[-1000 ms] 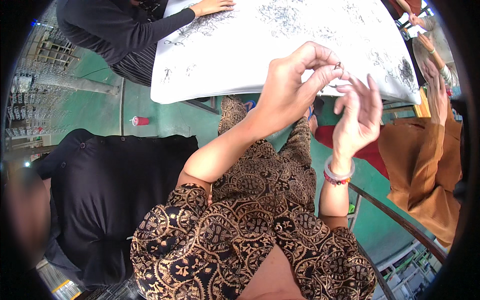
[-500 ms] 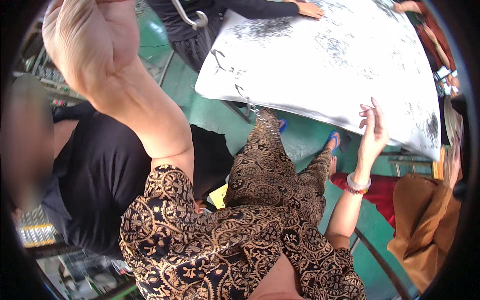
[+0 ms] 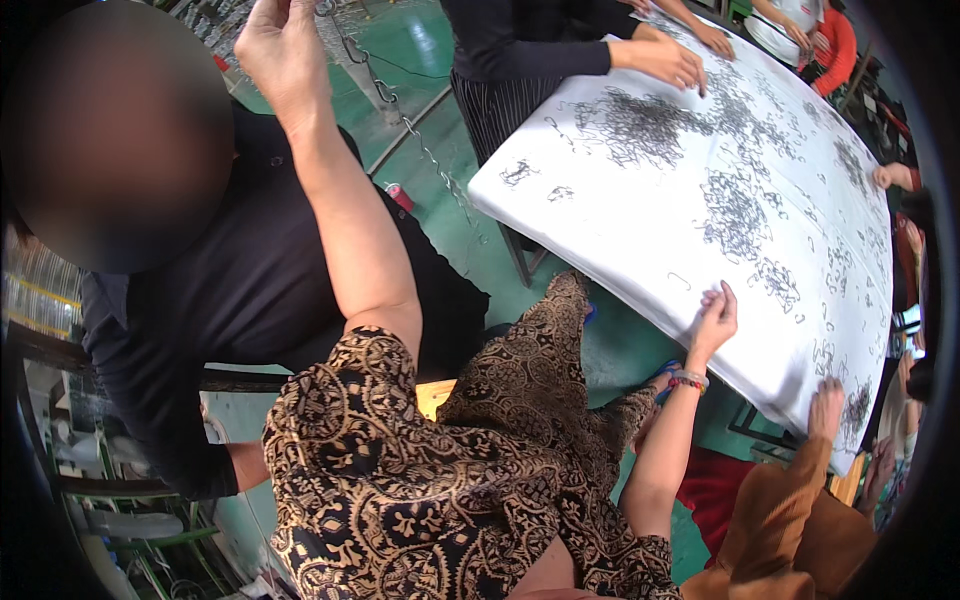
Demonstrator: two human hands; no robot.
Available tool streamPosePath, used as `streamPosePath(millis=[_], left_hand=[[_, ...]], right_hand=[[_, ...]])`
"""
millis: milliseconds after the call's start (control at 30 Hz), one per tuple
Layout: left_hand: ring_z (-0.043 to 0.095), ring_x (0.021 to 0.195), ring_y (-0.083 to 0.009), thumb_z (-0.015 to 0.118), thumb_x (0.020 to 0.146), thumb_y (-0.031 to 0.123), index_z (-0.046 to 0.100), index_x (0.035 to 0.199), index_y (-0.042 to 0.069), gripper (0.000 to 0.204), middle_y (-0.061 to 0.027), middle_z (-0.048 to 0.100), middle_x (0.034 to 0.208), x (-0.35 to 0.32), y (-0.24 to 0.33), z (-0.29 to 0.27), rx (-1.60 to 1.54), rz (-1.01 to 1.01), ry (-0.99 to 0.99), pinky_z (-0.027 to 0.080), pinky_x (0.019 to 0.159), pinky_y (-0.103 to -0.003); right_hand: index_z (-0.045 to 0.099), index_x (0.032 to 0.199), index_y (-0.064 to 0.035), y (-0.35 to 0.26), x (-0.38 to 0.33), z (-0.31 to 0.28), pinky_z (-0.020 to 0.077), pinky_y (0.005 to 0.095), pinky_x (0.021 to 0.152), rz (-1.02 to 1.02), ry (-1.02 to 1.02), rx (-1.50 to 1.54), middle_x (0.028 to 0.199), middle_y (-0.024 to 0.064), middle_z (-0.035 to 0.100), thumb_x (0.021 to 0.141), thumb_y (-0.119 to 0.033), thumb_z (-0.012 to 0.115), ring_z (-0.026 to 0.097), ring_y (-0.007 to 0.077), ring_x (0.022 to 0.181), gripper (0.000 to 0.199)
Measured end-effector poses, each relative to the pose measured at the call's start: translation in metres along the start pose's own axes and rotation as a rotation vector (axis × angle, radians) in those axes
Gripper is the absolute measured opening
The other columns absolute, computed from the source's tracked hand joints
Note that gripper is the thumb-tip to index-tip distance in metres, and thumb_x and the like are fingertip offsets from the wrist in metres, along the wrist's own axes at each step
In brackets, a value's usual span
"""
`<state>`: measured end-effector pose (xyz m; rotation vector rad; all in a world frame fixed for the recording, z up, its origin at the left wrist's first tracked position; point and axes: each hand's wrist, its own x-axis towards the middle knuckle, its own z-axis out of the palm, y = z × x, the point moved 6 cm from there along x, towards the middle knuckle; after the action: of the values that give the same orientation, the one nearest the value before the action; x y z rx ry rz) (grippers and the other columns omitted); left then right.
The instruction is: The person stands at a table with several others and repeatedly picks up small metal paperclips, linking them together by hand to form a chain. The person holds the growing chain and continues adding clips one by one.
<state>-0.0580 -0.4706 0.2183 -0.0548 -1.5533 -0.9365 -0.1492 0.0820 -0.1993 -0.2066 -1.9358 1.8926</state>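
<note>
The left hand (image 3: pixel 285 50) is raised high, well away from the table (image 3: pixel 640 215), fingers pinched on a hanging metal chain (image 3: pixel 425 150). The right hand (image 3: pixel 715 320) rests with loosely spread fingers on the table's near edge, beside scattered small metal hooks (image 3: pixel 735 215).

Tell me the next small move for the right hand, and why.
Probably slide the right hand a little farther onto the white table and pinch the loose hook just beside its fingertips. The left hand is raised high, holding up a linked chain of the same wire pieces, and that hook looks like the nearest single one.
</note>
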Motion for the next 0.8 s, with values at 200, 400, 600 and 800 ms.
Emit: streamPosePath(millis=[200,400,600,800], left_hand=[[0.067,0.081,-0.0126,0.066,0.087,0.004,0.069,0.097,-0.006,0.014,-0.0104,0.072,0.087,0.012,-0.057,-0.020,0.229,0.140,0.281,0.052,0.076,-0.025],[0.067,0.084,-0.0164,0.067,0.085,0.003,0.069,0.098,-0.006,0.016,-0.0110,0.071,0.092,0.004,-0.108,-0.022,0.217,0.094,0.372,0.052,0.078,-0.028],[0.066,0.089,-0.0195,0.070,0.083,0.002,0.059,0.101,-0.006,0.023,-0.0132,0.067,0.098,-0.017,-0.150,-0.025,0.062,0.087,0.412,0.055,0.077,-0.029],[0.068,0.092,-0.0246,0.067,0.084,-0.004,0.049,0.105,-0.010,0.028,-0.0203,0.065,0.100,-0.029,-0.169,-0.050,0.163,-0.072,0.521,0.057,0.080,-0.031]], right_hand=[[0.062,0.118,0.0003,-0.003,-0.003,-0.007,0.0445,0.0193,0.058,0.008,-0.055,-0.067,0.083,0.0040,0.064,0.099,-0.008,0.049,0.054,0.0059,0.069,0.025],[0.063,0.118,-0.0011,-0.007,-0.005,-0.002,0.0447,0.0200,0.057,-0.001,-0.054,-0.106,0.082,0.0039,0.064,0.099,-0.009,0.049,0.053,0.0060,0.067,0.025],[0.062,0.118,-0.0022,-0.009,-0.008,-0.004,0.0471,0.0214,0.058,-0.003,-0.023,-0.151,0.085,0.0066,0.067,0.097,-0.005,0.048,0.057,0.0074,0.069,0.026],[0.064,0.113,0.0008,-0.013,-0.008,-0.003,0.0441,0.0206,0.055,0.009,-0.030,-0.089,0.079,0.0049,0.063,0.098,-0.007,0.049,0.054,0.0064,0.065,0.023]])
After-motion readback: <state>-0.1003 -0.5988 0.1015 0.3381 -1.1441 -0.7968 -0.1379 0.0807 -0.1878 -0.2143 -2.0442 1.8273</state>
